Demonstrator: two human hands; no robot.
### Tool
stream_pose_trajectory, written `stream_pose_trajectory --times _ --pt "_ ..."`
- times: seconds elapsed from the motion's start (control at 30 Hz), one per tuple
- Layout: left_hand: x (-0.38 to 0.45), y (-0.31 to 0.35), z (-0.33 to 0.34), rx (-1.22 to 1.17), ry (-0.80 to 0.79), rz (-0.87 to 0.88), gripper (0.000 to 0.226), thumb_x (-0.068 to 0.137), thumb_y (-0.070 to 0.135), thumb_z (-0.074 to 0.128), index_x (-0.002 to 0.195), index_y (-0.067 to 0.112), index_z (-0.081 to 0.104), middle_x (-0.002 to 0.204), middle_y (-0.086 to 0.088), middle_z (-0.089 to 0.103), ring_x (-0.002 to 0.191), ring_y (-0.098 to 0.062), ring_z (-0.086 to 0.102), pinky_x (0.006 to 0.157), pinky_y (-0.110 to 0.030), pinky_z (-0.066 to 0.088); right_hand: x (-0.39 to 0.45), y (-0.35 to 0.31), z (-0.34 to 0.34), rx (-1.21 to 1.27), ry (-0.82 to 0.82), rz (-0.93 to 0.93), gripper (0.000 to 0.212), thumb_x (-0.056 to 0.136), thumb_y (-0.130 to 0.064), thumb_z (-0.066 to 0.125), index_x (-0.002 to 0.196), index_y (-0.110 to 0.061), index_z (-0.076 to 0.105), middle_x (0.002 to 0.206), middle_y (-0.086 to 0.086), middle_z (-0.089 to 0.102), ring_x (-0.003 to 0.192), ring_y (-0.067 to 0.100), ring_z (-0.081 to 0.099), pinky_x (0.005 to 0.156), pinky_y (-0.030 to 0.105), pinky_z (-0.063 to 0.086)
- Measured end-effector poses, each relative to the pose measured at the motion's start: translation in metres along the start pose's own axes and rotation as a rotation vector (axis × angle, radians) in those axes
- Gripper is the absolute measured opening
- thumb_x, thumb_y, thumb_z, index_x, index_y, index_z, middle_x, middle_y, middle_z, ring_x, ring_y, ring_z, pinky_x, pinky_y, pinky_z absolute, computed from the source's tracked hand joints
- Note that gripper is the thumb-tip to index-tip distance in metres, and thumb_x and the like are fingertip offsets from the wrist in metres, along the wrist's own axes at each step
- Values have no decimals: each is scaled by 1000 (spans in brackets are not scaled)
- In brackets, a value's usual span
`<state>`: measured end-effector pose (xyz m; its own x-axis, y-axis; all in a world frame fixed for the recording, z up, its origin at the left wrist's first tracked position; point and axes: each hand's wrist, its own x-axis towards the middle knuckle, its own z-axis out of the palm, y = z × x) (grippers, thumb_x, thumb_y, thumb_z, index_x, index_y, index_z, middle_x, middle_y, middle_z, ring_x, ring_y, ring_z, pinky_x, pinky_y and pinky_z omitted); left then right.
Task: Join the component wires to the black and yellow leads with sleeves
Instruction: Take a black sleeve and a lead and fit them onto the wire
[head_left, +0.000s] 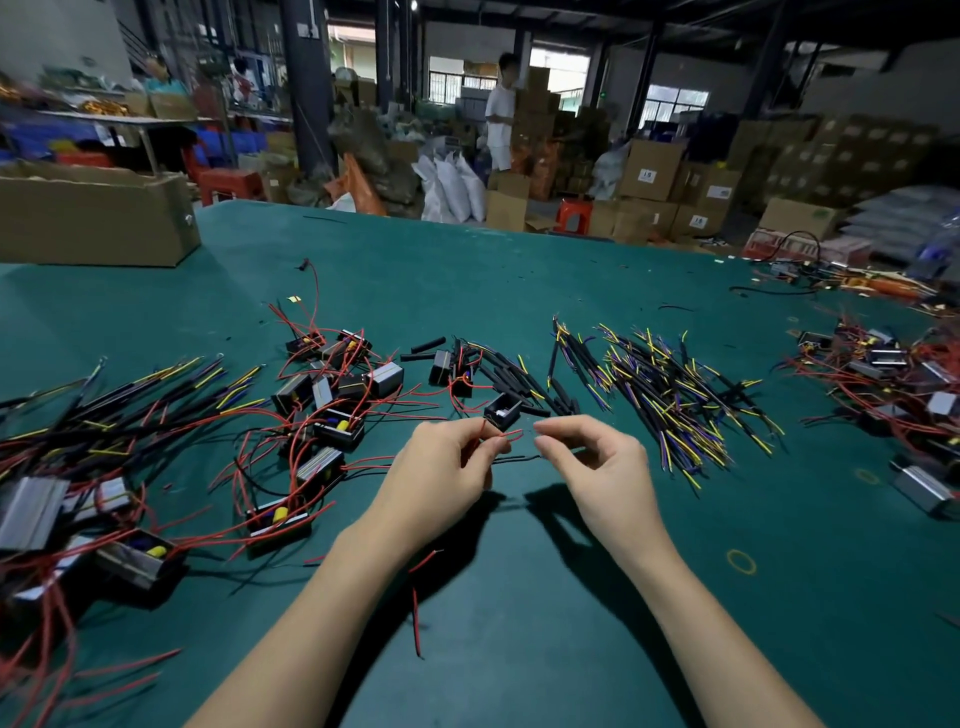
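My left hand (441, 467) pinches the thin red wires (506, 435) of a small black box component (502, 410), which hangs just above and between my hands. My right hand (597, 457) pinches the end of a thin black lead (514, 460) that runs across to my left fingers. Both hands hover over the green table (519, 280). A pile of black, yellow and purple leads (670, 395) lies to the right, beyond my right hand. Short black sleeves (511, 376) lie behind the component.
Several box components with red wires (322, 395) are heaped at the left, more at the far right (893, 374). Finished wire bundles (119, 400) lie far left. A cardboard box (93, 218) sits at the back left. A loose red wire (415, 613) lies between my forearms.
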<state>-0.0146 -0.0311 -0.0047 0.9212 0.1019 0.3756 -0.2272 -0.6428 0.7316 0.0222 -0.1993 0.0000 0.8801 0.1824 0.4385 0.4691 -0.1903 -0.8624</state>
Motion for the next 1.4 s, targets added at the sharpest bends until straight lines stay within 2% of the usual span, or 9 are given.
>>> stream_pose_trajectory --times 0.17,0.4,0.57,0.77,0.97,1.07,1.13,1.23,1.4 --pt "0 -1 1 2 -33 13 17 94 26 56 79 27 64 59 9 64 51 -3 50 55 -24 35 -1 0 2 -61 4 -102 17 79 -9 75 83 -24 71 75 -12 69 70 4 63 65 20 47" --pt "0 -2 -1 -26 -71 29 15 95 24 56 84 26 67 61 8 66 49 -4 47 53 -23 34 -1 5 0 -141 13 -262 11 81 -3 72 75 -12 71 73 -7 67 69 6 61 67 12 43" --pt "-1 -2 -4 -86 -91 50 16 95 20 56 85 25 68 61 6 66 46 -6 42 49 -19 31 -1 6 2 -66 6 -144 15 84 -8 70 73 -18 69 70 -12 67 68 3 60 67 17 45" --pt "0 -5 -5 -69 -118 35 19 96 21 53 84 29 67 64 9 66 45 -5 41 50 -21 31 1 4 0 64 -21 -4 15 84 -5 69 72 -14 71 71 3 71 71 19 67 77 39 54" --pt "2 -4 -6 -83 -65 56 11 90 26 64 80 29 66 63 4 65 52 -6 49 54 -25 38 1 2 -3 32 -68 17 14 83 -7 70 74 -17 71 72 3 72 73 20 67 77 38 53" --pt "2 -3 -6 -52 -28 89 9 85 26 69 80 25 63 65 2 61 57 -7 47 58 -25 39 1 1 -6 1 -122 75 9 80 -11 74 85 -19 73 80 -2 73 78 13 66 78 34 51" --pt "0 -1 -4 -57 -4 93 9 87 28 68 84 26 60 66 4 60 58 -6 45 58 -20 37 5 1 -13 2 -76 84 13 84 -11 71 93 -19 71 86 0 74 80 12 66 78 26 50" --pt "-1 1 -3 -74 14 94 10 89 31 65 95 24 60 69 5 61 62 -5 49 60 -16 37 14 2 -33 89 144 100 13 93 -9 58 100 -15 67 85 2 72 72 6 65 67 14 49" --pt "0 5 -3 -45 76 120 11 89 19 66 99 19 70 73 9 62 68 -2 53 67 -14 38 24 19 -49 8 301 259 15 95 -7 52 104 -7 64 86 6 68 64 7 61 58 16 46"
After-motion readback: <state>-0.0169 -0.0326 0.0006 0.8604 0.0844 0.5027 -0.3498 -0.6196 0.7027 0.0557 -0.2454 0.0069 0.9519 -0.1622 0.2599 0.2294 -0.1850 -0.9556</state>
